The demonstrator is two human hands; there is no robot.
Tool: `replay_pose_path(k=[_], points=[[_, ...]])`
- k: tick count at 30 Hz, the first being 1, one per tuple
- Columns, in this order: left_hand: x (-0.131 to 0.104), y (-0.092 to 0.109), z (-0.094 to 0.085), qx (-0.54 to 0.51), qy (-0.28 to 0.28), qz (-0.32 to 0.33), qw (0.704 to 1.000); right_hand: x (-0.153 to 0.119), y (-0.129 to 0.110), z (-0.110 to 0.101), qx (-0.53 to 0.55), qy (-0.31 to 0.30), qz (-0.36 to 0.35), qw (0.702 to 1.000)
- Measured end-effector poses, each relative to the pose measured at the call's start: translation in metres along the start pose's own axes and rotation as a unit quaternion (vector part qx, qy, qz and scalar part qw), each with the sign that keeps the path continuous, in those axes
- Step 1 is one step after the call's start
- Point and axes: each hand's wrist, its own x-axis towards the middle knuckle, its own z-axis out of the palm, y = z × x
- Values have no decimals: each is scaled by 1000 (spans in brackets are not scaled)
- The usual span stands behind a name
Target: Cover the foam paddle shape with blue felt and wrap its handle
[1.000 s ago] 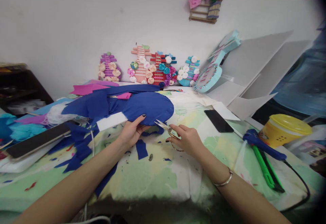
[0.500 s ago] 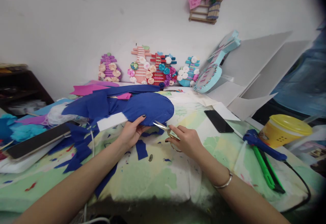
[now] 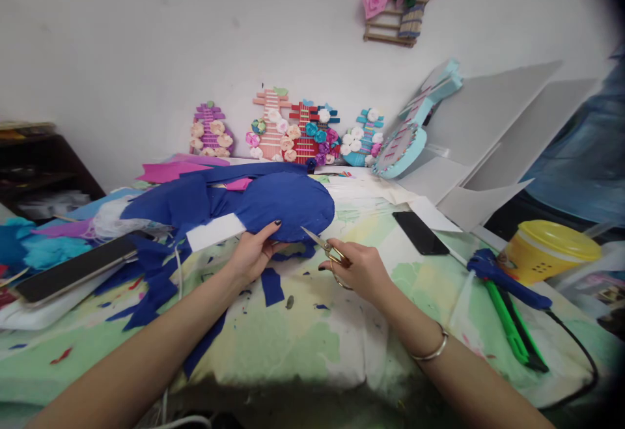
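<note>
My left hand [image 3: 254,251] grips the near edge of a rounded, blue-covered panel [image 3: 293,200], thumb on top and fingers underneath. A bare white strip [image 3: 215,232] sticks out from the panel's left end. In my right hand [image 3: 359,265] is a pair of gold-handled scissors [image 3: 328,249], fingers in the loops. The blades look closed, and their tip is at the panel's near right edge. Just below that edge is a dark blue flap, partly hidden by the panel. A blue scrap [image 3: 272,287] lies on the tablecloth under my hands.
At right are a black phone [image 3: 420,232], a blue glue gun [image 3: 508,279], a green cutter [image 3: 510,325] and a yellow-lidded tub [image 3: 547,250]. Blue paper [image 3: 166,204] and another phone [image 3: 78,269] lie left. Small decorated guitars [image 3: 303,133] lean against the wall.
The scissors have shifted slightly right and their blades, slightly apart before, have come together. My left hand and the blue panel stay almost in place.
</note>
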Motion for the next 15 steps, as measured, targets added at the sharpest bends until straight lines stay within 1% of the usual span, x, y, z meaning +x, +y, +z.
replay_pose_path(k=[3,7,9,11,13,15], points=[[-1,1,0,-3,-4,-2,1000,4,-3,-9,25,8,61,998],[-2,2,2,-10,-8,-1,1000,10,-2,-17,0,-8,153,988],[-2,3,2,-11,-8,-1,1000,12,2,-18,-21,-7,218,976],[-1,4,2,-15,4,-1,1000,13,10,-17,-41,-5,271,962],[0,4,1,-22,21,-1,1000,13,20,-17,-53,-11,308,950],[1,4,0,-28,30,0,999,13,28,-17,-57,-30,336,940]])
